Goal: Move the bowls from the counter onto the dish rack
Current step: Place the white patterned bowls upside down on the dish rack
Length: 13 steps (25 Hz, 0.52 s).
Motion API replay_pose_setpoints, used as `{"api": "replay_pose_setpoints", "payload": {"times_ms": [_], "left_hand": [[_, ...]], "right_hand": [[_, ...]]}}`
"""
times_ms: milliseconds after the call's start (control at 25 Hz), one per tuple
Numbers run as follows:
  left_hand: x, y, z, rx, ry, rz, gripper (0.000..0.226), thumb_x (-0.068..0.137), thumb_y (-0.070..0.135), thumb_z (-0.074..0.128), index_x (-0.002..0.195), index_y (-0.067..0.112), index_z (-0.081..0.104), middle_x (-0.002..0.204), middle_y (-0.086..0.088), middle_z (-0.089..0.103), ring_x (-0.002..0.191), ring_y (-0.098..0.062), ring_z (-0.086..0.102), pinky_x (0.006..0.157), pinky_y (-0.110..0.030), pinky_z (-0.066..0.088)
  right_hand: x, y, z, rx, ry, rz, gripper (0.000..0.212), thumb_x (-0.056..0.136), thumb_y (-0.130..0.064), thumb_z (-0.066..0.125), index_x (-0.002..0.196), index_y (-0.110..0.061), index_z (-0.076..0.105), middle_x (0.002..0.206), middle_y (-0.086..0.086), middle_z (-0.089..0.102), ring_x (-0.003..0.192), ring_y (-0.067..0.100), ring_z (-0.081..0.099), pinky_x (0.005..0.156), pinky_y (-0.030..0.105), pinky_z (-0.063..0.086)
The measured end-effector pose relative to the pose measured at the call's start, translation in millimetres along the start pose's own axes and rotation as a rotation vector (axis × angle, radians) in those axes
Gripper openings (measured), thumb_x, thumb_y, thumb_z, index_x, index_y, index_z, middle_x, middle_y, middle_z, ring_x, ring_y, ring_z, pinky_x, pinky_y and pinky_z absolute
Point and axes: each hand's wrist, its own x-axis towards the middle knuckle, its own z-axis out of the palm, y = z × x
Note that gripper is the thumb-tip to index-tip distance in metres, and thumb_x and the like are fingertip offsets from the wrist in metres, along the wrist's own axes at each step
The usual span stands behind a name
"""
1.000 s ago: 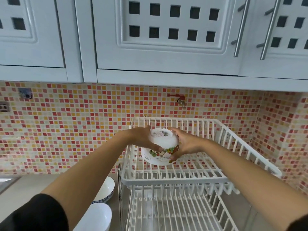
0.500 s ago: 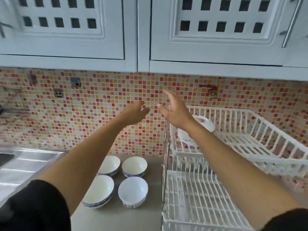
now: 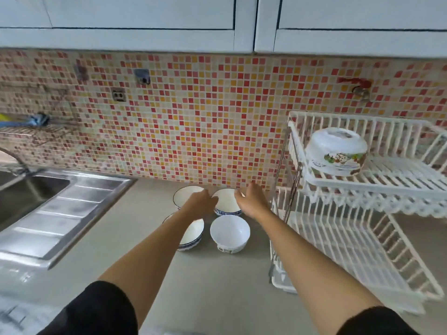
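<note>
Several white bowls stand on the grey counter beside the white two-tier dish rack (image 3: 372, 183). A blue-rimmed bowl (image 3: 226, 204) at the back right lies between my hands. My left hand (image 3: 202, 204) is at its left rim and my right hand (image 3: 252, 201) at its right rim, both open with fingers spread; contact with the rim is unclear. Another back bowl (image 3: 185, 197) sits to the left. A plain white bowl (image 3: 229, 233) is at the front right, and my left forearm partly hides a blue-rimmed bowl (image 3: 193, 234). One cartoon-printed bowl (image 3: 336, 151) rests upside down on the rack's top tier.
A steel sink and drainboard (image 3: 60, 209) fill the left side. The mosaic tile wall (image 3: 193, 131) runs behind the counter, with white cupboards overhead. The rack's lower tier (image 3: 350, 250) holds nothing that I can see. Grey counter stretches in front of the bowls.
Both hands let go of the printed bowl, which now rests on the top tier, and have swung down left to the back right bowl on the counter. My view turned left and down.
</note>
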Motion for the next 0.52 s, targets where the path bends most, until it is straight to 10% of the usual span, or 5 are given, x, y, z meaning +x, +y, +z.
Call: {"api": "replay_pose_setpoints", "payload": {"times_ms": [520], "left_hand": [[81,-57,158,-0.179,-0.162,-0.453,0.05,0.1,0.029,0.036,0.132,-0.009,0.033,0.138,-0.027,0.046,0.129,-0.038,0.045,0.104,-0.037,0.037]], "right_hand": [[56,133,104,-0.101,-0.128,0.407,0.054,0.097,-0.034,0.039,0.137,0.003,0.037,0.141,0.021,0.046,0.128,0.035,0.047,0.1,0.036,0.04]]}}
